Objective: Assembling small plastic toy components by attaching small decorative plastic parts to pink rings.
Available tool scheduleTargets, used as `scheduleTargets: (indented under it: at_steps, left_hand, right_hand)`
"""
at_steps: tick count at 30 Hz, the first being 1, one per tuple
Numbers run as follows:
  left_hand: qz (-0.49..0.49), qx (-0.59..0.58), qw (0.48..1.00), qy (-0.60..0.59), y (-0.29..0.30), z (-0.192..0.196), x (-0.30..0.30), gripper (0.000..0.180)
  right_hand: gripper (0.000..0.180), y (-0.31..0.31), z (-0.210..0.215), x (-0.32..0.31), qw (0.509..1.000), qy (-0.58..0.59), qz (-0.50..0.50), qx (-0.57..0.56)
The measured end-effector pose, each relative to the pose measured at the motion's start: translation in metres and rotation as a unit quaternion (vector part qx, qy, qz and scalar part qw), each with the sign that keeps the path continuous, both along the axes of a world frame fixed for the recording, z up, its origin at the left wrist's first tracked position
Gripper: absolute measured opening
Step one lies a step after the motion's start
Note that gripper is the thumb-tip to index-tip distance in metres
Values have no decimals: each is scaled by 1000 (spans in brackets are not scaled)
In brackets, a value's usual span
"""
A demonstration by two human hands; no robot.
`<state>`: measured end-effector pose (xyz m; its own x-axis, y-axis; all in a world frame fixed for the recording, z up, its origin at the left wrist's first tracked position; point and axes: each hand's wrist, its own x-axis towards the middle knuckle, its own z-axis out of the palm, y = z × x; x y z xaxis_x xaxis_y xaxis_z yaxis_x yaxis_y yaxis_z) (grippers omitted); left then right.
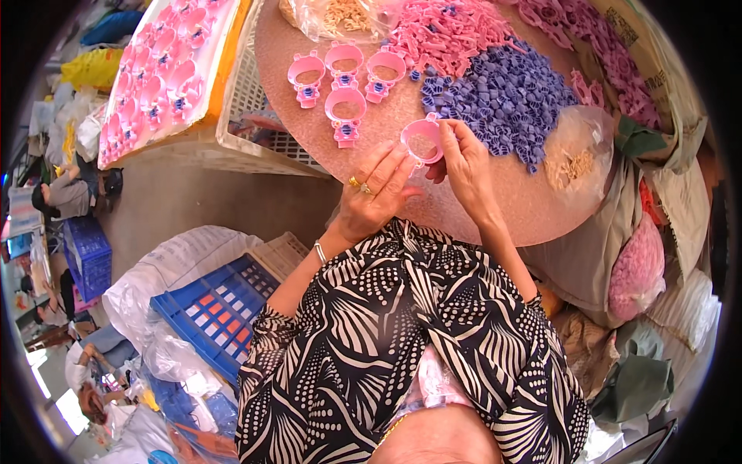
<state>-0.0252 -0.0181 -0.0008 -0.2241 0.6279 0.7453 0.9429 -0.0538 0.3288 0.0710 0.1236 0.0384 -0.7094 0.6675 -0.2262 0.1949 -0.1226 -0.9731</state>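
In front of me, over the near part of the round table (371,166), I hold a pink ring-shaped plastic part (421,128) between both hands. The fingers of my left hand (369,197) press together along its left lower side. On the right, the thumb and fingers of my right hand (466,166) pinch its edge. What lies between my fingertips at the lower end is hidden. Several similar pink parts with small blue pieces, such as one pink assembled part (345,127), lie beyond my left hand. A heap of small blue plastic pieces (502,100) lies beyond my right hand.
A pile of pink pieces (452,35) lies at the back. Clear bags of beige bits sit at the back (340,19) and right (570,166). Left, a tray of pink parts (158,73) rests on a white crate (263,155). A blue basket (205,317) stands lower left.
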Motion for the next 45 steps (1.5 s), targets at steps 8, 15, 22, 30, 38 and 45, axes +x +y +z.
scheduleTargets:
  at_steps: [8,15,22,30,38,45]
  left_hand:
    - [-16,-46,998,36,-1,-13,4,40]
    - [-16,-62,997,38,0,-12,-8,37]
    - [73,14,766,-638,6,2,-10,32]
    - [-107,150,490,-852,-2,11,-25,18]
    - [-98,168,377,-906,3,10,-28,14]
    - [-133,108,485,-858,4,12,-14,17]
  right_hand:
    - [26,-8,-12,5,992,-9,14,124]
    - [26,-5,-4,-1,998,-40,38,42]
    - [18,63,-13,1,843,-43,-87,529]
    - [25,49,-31,-3,792,-85,50,602]
    - [38,41,-18,-7,816,-7,3,578]
    - [41,16,-9,-26,941,127,59,309]
